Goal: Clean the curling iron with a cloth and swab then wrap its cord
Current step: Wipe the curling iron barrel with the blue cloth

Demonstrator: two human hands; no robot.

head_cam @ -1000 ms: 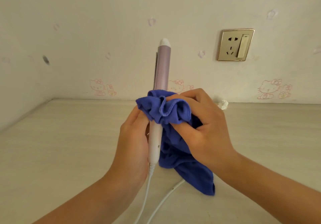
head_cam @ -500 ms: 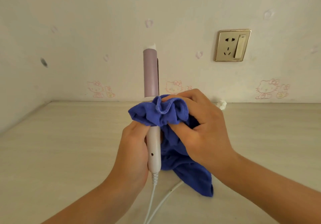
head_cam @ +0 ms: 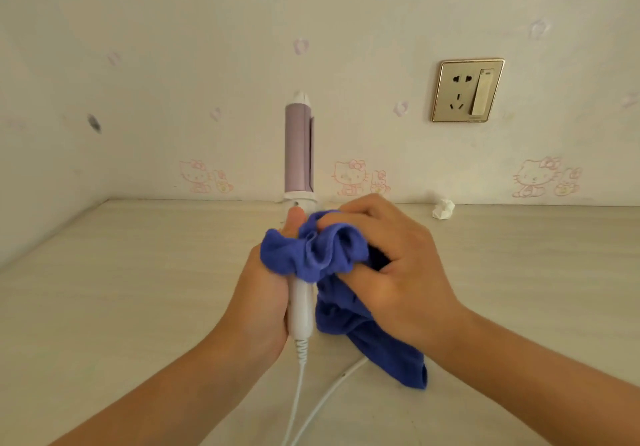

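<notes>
- Wall [head_cam: 173, 47], far left: pale, with a dark smudge [head_cam: 94, 123]; faint pink cartoon cat stickers [head_cam: 204, 175] in a row just above the table edge.
- Table [head_cam: 138, 289]: light wood grain, runs the full width and meets the wall at the back.
- Left hand [head_cam: 263, 300]: wrapped tight round the white handle of the curling iron [head_cam: 299, 147]. Thumb [head_cam: 295, 218] lies straight up the handle, tip just below the collar. The other fingers go behind the handle, out of sight.
- Curling iron: held upright above the table at centre frame. Pinkish-purple barrel with a white cap on top; the barrel is bare, with the wall behind it.
- Cord [head_cam: 298, 376]: white, leaves the handle base through a ribbed sleeve and drops out of the bottom edge. A second run curves in from under the cloth's tail.
- Cloth [head_cam: 311, 255]: blue, bunched round the upper handle just below the collar and overlapping the left hand's knuckles. Its loose tail hangs down to the right; cannot tell whether it touches the table.
- Right hand [head_cam: 398, 265]: fingers curled, pinching the bunched cloth against the handle; thumb underneath, pressed into the folds.
- Crumpled white paper [head_cam: 443, 209]: on the table against the wall, well apart from the hands.
- Socket plate [head_cam: 467, 90]: gold-framed, on the wall upper right, with a rocker switch on its right half.
</notes>
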